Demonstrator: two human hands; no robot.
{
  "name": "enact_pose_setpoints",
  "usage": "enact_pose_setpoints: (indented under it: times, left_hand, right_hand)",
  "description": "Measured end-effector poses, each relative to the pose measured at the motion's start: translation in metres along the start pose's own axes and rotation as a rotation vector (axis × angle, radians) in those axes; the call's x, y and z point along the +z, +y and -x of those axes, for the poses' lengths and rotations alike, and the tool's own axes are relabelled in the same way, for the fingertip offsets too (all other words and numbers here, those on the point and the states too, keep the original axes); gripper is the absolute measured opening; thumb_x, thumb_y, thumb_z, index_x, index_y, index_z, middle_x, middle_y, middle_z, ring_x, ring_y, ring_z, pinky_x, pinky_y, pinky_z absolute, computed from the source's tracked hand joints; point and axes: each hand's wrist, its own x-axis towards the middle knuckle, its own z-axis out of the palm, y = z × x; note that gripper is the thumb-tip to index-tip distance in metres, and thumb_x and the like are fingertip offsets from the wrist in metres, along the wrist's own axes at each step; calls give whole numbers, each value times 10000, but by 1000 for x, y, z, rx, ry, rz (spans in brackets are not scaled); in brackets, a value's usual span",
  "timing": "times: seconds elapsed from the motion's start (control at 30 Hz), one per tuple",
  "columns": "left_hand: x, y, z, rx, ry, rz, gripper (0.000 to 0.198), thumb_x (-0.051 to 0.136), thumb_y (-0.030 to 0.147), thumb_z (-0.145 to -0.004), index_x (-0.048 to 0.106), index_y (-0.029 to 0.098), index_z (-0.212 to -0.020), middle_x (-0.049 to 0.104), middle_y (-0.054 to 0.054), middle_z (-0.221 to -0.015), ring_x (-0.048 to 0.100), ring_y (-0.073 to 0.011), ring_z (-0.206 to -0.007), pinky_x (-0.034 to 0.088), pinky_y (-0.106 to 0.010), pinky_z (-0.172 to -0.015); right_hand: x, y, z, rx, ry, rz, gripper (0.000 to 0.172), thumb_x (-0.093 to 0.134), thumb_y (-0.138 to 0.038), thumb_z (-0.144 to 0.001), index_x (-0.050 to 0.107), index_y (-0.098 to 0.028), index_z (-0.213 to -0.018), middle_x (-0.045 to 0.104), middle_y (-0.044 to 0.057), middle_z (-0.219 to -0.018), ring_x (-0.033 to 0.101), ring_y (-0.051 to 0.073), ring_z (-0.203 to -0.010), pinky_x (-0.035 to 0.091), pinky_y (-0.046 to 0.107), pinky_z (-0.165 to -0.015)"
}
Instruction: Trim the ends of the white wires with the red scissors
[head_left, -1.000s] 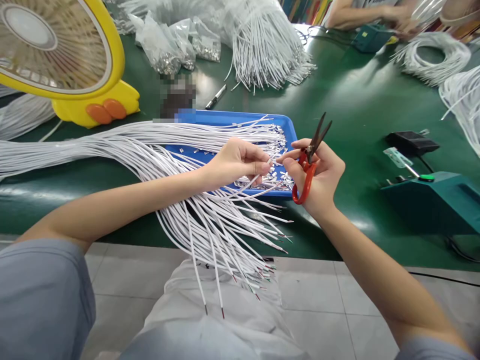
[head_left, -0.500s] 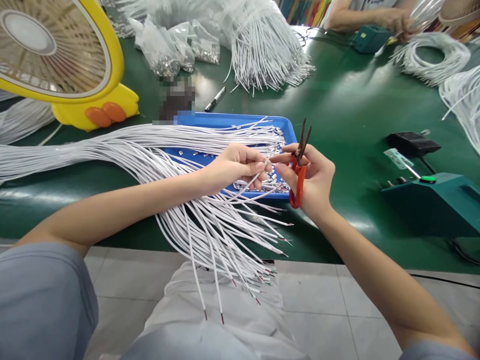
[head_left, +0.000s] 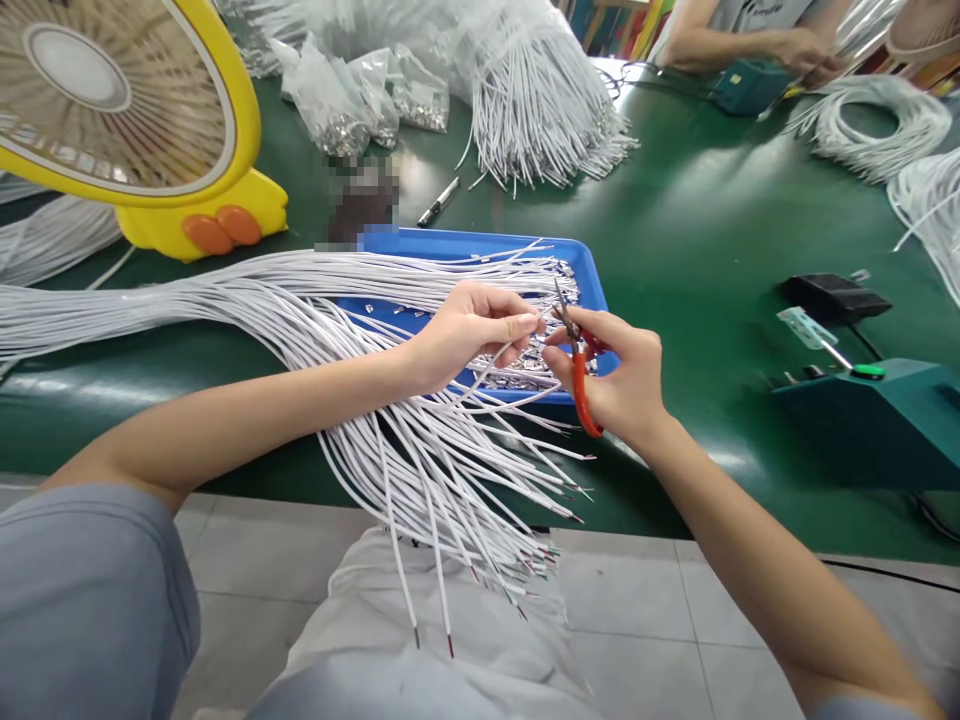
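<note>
My left hand [head_left: 484, 335] is closed in a pinch on one white cable [head_left: 491, 368], near its end. Close by on the right, my right hand [head_left: 622, 370] is wrapped round red-handled scissors [head_left: 581, 395], with the dark blades pointing up and left toward the pinched cable end. Below both hands lies a blue tray [head_left: 592, 290] holding small shiny metal pieces [head_left: 517, 375]. A bundle of white cables [head_left: 300, 265] runs in from the left; some ends rest in the tray. Others [head_left: 420, 470] hang over the table's front edge, with coloured wire tips showing.
A yellow fan [head_left: 247, 200] stands at the left. Bags of metal parts [head_left: 337, 125], a pen [head_left: 439, 202] and a big cable bundle [head_left: 532, 120] lie farther back. At right is a green machine [head_left: 877, 410]. A co-worker's hands [head_left: 806, 55] are beside another green device [head_left: 750, 88].
The scissors have tilted and come down to the left, their blades now nearer the cable end in my left hand. My left hand keeps its pinch. The view has shifted slightly.
</note>
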Motion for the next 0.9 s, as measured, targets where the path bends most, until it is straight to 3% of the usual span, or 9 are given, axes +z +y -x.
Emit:
enact_pose_setpoints:
  times: [0.5,0.9]
  left_hand:
    - [2,-1,0,8,-88,-55,358,783,386,-702,607,86,-617,545,18,-494,480,-34,-415,357,-167,-411]
    - [0,-3,0,-25,-113,-9,261,749,280,-739,626,69,-646,512,28,-495,423,-15,-396,297,-153,-393]
  right_hand:
    - [1,0,1,-94,-41,79,313,749,-281,-687,701,-275,-997,668,21,-776,570,173,-658,467,307,-568]
    - [0,-4,0,-113,-62,98,285,717,-269,-723,699,-255,-1007,675,29,-785,568,167,-654,465,293,-538]
